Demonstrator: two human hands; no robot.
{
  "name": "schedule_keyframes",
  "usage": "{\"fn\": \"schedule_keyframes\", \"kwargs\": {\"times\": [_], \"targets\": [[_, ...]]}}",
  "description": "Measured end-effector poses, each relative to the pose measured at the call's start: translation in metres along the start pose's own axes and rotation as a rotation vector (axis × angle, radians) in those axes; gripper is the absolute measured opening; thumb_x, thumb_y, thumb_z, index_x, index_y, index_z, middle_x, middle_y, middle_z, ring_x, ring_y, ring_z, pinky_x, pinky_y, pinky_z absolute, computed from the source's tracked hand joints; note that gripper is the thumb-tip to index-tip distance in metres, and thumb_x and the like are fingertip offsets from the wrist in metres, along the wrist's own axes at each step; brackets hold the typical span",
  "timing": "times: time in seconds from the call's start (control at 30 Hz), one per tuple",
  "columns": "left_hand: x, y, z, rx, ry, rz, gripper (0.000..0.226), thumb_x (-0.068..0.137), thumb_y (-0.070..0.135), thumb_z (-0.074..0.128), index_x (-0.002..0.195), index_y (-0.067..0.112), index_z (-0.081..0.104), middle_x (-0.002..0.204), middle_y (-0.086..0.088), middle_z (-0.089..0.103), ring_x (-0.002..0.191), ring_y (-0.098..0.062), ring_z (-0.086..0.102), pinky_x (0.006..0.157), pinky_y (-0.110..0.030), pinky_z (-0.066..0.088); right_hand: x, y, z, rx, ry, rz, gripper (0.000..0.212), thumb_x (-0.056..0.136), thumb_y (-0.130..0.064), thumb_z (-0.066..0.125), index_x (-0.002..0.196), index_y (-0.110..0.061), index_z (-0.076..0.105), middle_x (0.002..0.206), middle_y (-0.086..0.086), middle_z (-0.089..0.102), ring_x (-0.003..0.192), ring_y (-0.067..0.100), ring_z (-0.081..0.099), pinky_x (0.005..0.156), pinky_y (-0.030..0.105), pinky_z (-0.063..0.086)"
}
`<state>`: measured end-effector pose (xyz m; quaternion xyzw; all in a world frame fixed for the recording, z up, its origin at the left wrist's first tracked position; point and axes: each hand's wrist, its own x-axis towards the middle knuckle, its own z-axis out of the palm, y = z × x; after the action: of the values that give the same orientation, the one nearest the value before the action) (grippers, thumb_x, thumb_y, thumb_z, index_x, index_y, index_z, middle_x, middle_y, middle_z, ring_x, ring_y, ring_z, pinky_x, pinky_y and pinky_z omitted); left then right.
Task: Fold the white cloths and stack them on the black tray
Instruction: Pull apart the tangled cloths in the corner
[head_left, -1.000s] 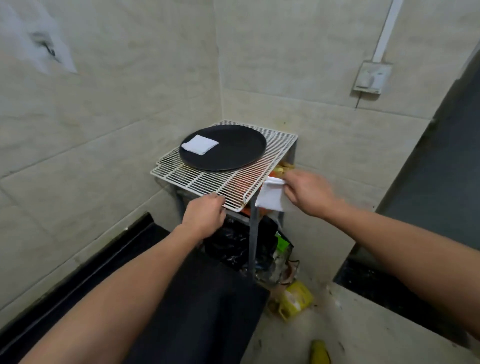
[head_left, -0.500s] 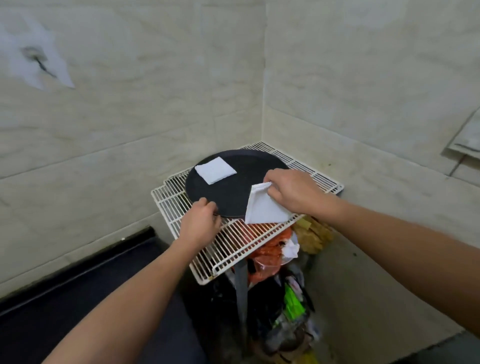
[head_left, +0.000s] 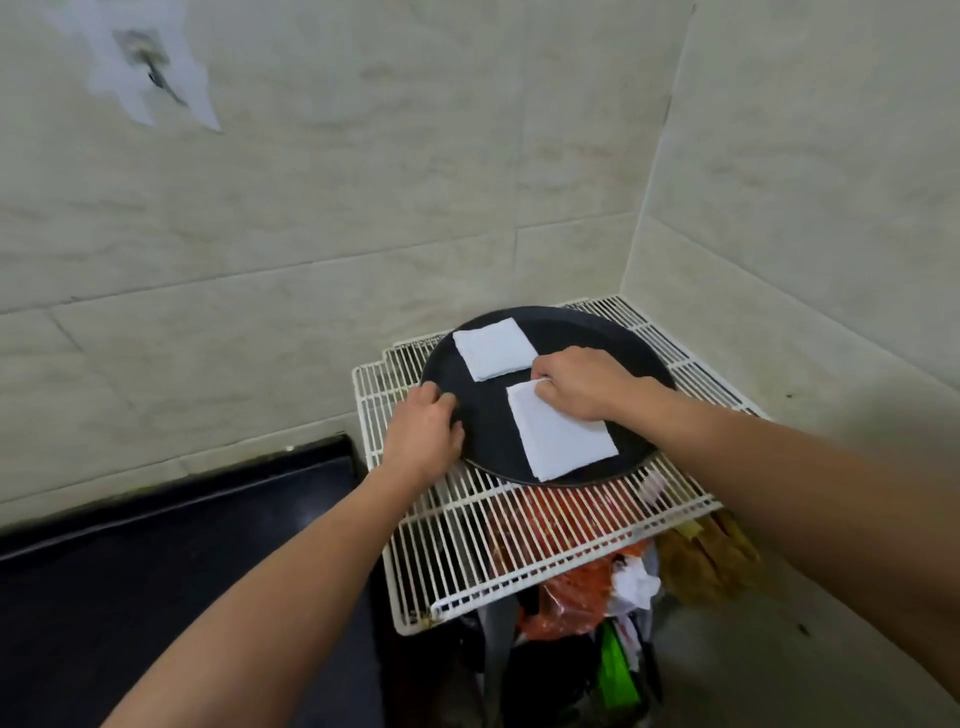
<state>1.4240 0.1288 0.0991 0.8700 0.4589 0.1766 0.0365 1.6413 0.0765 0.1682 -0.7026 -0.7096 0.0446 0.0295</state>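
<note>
Status: black tray (head_left: 483, 415) on wire shelf (head_left: 519, 545).
The right grip (head_left: 582, 384) grasps near cloth (head_left: 558, 441); left grip (head_left: 423, 434) grasps tray rim; far cloth (head_left: 493, 348) just beside.

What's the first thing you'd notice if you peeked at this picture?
A round black tray sits on a white wire rack in the tiled corner. On it a folded cloth lies at the back, and the right hand holds the corner of the nearer cloth while the left hand grips the tray's rim.
</note>
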Motion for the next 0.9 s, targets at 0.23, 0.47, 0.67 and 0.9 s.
{"fn": "schedule_keyframes", "kwargs": {"times": [0.23, 0.47, 0.67, 0.9], "targets": [[0.015, -0.017, 0.025, -0.081, 0.042, -0.081, 0.033, 0.095, 0.029, 0.047, 0.120, 0.009, 0.058, 0.127, -0.008, 0.051, 0.118, -0.025, 0.045, 0.098, -0.039, 0.042, 0.059, 0.005, 0.038, 0.033, -0.044, -0.006, 0.029, 0.094, -0.029, 0.041, 0.116, -0.022, 0.059, 0.109, 0.003, 0.066, 0.091, 0.024, 0.060, 0.076, 0.038, 0.048], [0.015, -0.022, 0.031, -0.072, 0.069, -0.063, 0.029, 0.095, 0.025, 0.047, 0.114, 0.010, 0.061, 0.119, -0.007, 0.056, 0.112, -0.024, 0.048, 0.091, -0.038, 0.044, 0.076, 0.006, 0.054, 0.035, 0.018, -0.086, 0.033, 0.096, -0.023, 0.039, 0.122, -0.018, 0.058, 0.116, 0.006, 0.062, 0.095, 0.027, 0.060, 0.082, 0.041, 0.048], [0.013, -0.023, 0.029, -0.060, 0.066, -0.074, 0.029, 0.096, 0.024, 0.048, 0.115, 0.008, 0.062, 0.122, -0.009, 0.056, 0.115, -0.025, 0.048, 0.094, -0.039, 0.044, 0.060, 0.016, 0.051, -0.084, 0.253, -0.126, 0.035, 0.099, -0.030, 0.046, 0.130, -0.018, 0.056, 0.126, 0.004, 0.058, 0.112, 0.024, 0.051, 0.092, 0.039, 0.040], [0.010, -0.021, 0.032, -0.056, 0.083, -0.065, 0.031, 0.096, 0.024, 0.044, 0.110, 0.006, 0.064, 0.120, -0.012, 0.058, 0.113, -0.030, 0.051, 0.093, -0.043, 0.046, 0.021, 0.007, 0.062, 0.026, -0.017, -0.168, 0.054, 0.103, -0.040, 0.034, 0.150, -0.016, 0.029, 0.159, 0.005, 0.021, 0.147, 0.021, 0.015, 0.117, 0.039, 0.021]]}}
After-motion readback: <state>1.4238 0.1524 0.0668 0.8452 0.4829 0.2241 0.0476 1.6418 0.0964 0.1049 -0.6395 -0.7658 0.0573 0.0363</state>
